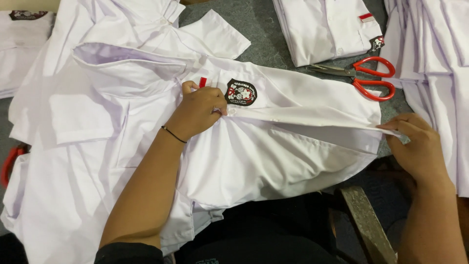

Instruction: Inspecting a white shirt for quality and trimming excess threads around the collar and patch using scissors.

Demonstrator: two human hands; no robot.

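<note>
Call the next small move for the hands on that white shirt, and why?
Probably draw the right hand a little further outward, pulling the front edge of the white shirt taut. The left hand pins that edge beside the black chest badge, the right pinches the hem end, yet the cloth below the edge is rumpled into folds. The red-handled scissors lie untouched beyond.

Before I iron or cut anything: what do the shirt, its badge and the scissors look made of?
White shirt: thin woven cloth, matte, likely cotton or a blend; it creases softly. Badge: black patch with red and white figures, seemingly embroidered. Scissors: dull grey metal blades, glossy red handles, probably plastic.
</note>
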